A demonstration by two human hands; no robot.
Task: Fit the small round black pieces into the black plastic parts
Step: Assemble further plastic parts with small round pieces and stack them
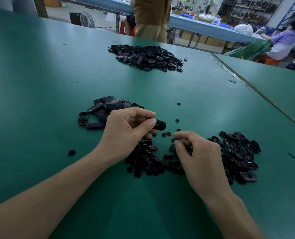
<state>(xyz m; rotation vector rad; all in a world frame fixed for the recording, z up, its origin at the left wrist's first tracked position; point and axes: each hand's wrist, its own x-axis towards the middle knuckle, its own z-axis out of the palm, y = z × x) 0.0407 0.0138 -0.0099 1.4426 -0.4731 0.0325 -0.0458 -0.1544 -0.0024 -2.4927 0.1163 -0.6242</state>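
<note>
The black plastic part [159, 124] being worked, an oval shell, is sitting pinched btwn the thumb & curled fingers [148, 115] of the left hand [126, 128]. Its free end is poking out rightward past the fingertips, just above the desk [40, 83]. Under those fingers & back toward the wrists, the pile of small round black pieces [148, 163] is lying spread btwn both forearms. A few loose round pieces [166, 134] are lying in the gap btwn the two sets of fingertips, w/ a couple more just beyond.

The right hand [198, 156] is hovering or resting at the pile's right edge, fingers curled in tight, thumb & forefinger tips nearly meeting over the round pieces. Can't tell if it's actually gripping one or only touching.

Further out, a near heap of oval parts [105, 109] is lying just behind the left fingers. A right heap [239, 152] is lying beside the right knuckles, and a far heap [146, 56] well beyond both hands.

Step, as I'm reading it: the right fingers are picking one round piece while the shell is waiting in the left.

Next move is calling for:
- a clean single-piece pinch, no doubles
- turning the shell so its hollow side is facing the right fingertips (hollow not visible here)
- lining the piece up w/ its seat & pressing it home
</note>
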